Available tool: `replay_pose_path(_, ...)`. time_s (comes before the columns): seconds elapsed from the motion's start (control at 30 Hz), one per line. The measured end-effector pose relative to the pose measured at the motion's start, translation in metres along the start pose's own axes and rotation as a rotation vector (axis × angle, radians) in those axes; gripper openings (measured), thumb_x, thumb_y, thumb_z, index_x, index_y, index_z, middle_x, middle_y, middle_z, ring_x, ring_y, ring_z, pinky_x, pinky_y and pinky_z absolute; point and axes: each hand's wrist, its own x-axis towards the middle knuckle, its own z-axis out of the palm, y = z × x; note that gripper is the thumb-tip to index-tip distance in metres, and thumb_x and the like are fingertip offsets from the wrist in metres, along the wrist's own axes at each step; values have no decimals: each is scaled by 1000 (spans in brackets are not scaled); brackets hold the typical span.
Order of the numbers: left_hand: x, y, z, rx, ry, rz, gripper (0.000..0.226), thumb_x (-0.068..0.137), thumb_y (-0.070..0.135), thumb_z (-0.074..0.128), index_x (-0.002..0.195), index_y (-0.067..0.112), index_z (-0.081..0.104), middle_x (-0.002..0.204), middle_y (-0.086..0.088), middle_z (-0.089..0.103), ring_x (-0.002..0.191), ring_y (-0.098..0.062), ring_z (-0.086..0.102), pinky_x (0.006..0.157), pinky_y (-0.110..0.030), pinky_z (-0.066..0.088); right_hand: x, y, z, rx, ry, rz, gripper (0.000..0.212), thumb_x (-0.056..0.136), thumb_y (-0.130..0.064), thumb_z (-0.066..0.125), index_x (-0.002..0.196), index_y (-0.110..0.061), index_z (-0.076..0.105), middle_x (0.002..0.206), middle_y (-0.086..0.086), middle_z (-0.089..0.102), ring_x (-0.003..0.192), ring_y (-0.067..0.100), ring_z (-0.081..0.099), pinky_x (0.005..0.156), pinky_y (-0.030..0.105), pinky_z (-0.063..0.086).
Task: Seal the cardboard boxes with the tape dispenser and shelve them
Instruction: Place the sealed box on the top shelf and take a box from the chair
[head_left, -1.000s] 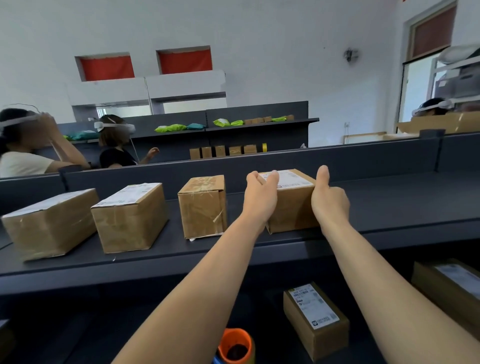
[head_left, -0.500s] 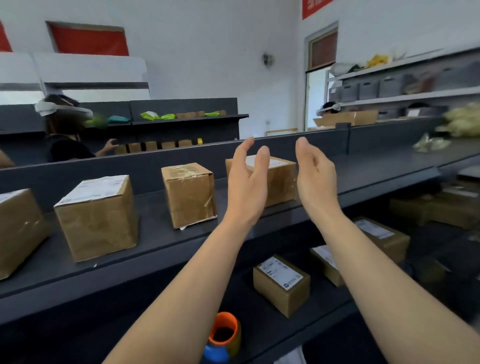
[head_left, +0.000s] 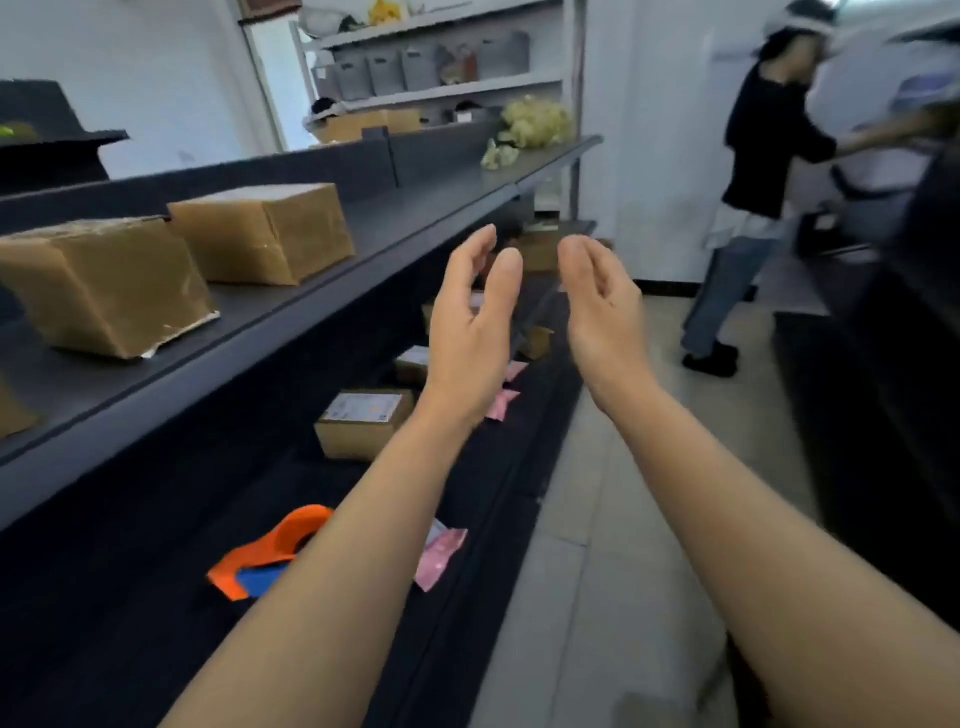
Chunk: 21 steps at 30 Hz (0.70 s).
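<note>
On the upper shelf two boxes fill the left part, close together with a narrow gap between; right of them the board lies bare as far as a yellow heap at the far end; a back wall closes the rear. The lower shelf holds a dispenser, pink packets and a labelled box, with dark bare patches between. The left hand and right hand hang in open air; the floor runs free between shelves and a counter; a person stands at its far end.
</note>
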Motion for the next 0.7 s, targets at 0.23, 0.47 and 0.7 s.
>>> replay_pose_path(0.23,-56,-12,101,-135,-257,-105,43,100,31,44,139,14,43,138,3,49,125,-2,45,100,-12,39,-43,22,-127,-151,272,105,56,95,-44,50,136,-6,48,129,0,56,119,11,51,105,27,40)
replay_pose_path(0.47,-124,-22,211,-224,-457,-238,40,100,27,46,136,11,46,137,-2,51,127,-7,46,101,-11,36,-98,42,-254,-319,465,255,58,95,-46,49,140,-11,45,139,2,52,128,10,47,108,27,38)
replay_pose_path(0.7,-196,-49,315,-198,-580,-425,42,100,31,46,138,13,44,139,-2,50,128,-8,45,103,-17,37,-144,89,-362,-368,516,453,61,95,-46,49,143,-10,41,143,4,48,130,12,45,103,20,36)
